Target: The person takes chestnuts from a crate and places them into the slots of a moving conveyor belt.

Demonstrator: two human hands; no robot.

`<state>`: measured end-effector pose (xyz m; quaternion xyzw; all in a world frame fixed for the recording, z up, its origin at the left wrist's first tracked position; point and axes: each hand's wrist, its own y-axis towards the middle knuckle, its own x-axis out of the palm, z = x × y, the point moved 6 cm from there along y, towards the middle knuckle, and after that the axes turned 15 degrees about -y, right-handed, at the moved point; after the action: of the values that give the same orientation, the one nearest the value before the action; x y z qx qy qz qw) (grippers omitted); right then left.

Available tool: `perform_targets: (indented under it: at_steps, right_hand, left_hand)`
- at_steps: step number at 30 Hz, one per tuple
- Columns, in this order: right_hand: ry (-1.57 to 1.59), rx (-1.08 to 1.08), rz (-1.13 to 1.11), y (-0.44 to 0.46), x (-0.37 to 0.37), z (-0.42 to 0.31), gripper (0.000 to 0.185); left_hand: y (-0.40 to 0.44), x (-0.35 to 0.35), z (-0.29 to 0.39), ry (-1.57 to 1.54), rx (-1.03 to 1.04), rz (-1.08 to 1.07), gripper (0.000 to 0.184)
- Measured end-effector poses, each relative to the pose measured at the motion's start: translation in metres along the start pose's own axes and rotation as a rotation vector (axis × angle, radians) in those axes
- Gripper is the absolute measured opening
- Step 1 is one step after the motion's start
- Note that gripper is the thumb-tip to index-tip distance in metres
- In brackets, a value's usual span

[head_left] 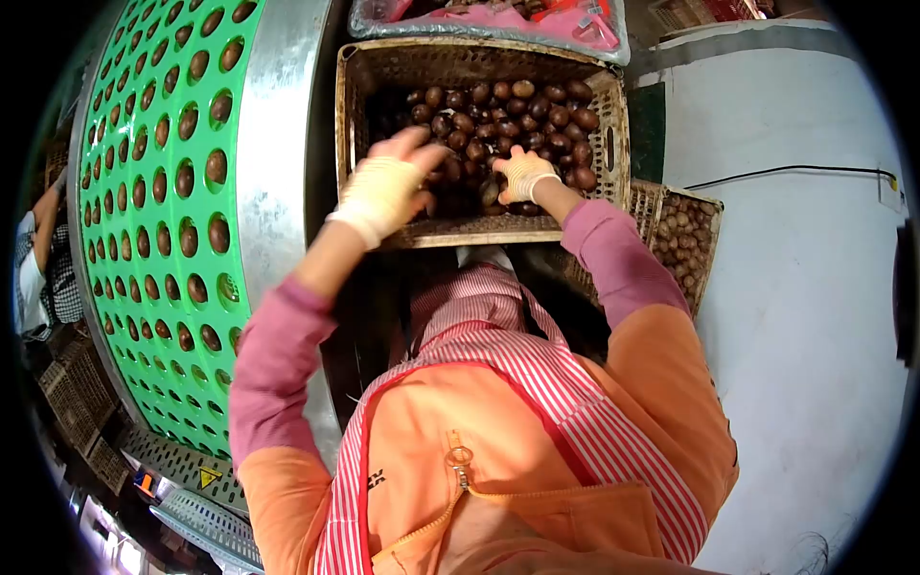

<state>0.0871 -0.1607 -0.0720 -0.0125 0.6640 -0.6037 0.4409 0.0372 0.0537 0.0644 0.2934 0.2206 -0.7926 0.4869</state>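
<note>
A worn plastic crate stands before me, partly filled with dark brown, glossy, egg-shaped pieces that look like fruits or nuts; I cannot tell the exact kind. My left hand, in a pale glove with bare fingertips, is over the crate's left side, slightly blurred. Its fingers are spread, and no piece shows in them. On the right, my right hand, gloved likewise, reaches down to the pieces near the crate's front. Its fingers are apart and touch the pile, though some fingertips are hidden.
At left, a green cupped panel holds many similar brown pieces, edged by a metal band. Behind the crate is a plastic-lined bin. A second crate holds lighter pieces. Another person's arm shows far left.
</note>
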Motion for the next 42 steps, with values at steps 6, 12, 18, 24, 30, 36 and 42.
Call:
perform_targets:
  at_steps: [6,12,18,24,30,36,42]
  right_hand:
    - [0.008,-0.136,0.106,-0.007,0.017,0.005,0.074]
    - [-0.076,-0.305,-0.042,-0.001,0.021,0.002,0.064]
    - [-0.010,-0.352,-0.189,-0.005,0.019,0.005,0.080]
    - [0.108,-0.433,-0.538,0.000,0.032,0.013,0.080]
    - [0.378,-0.409,-0.648,-0.017,0.024,0.020,0.071]
    - [0.572,-0.380,-0.517,-0.036,0.002,0.017,0.055]
    - [1.659,-0.642,-0.184,-0.007,-0.070,0.004,0.052]
  left_hand:
    - [0.066,0.107,-0.044,0.452,-0.230,-0.658,0.053]
    - [0.082,0.137,-0.091,0.309,-0.124,-0.543,0.044]
    - [0.057,0.127,-0.056,-0.289,-0.635,-0.697,0.084]
    - [0.049,0.165,-0.071,-0.444,-0.848,-0.911,0.091]
    - [0.055,0.165,-0.030,-0.606,-0.547,-1.080,0.074]
    - [0.028,0.094,-0.003,-1.439,-0.520,-0.291,0.052]
    - [-0.146,-0.042,0.007,-1.569,-0.133,0.565,0.070]
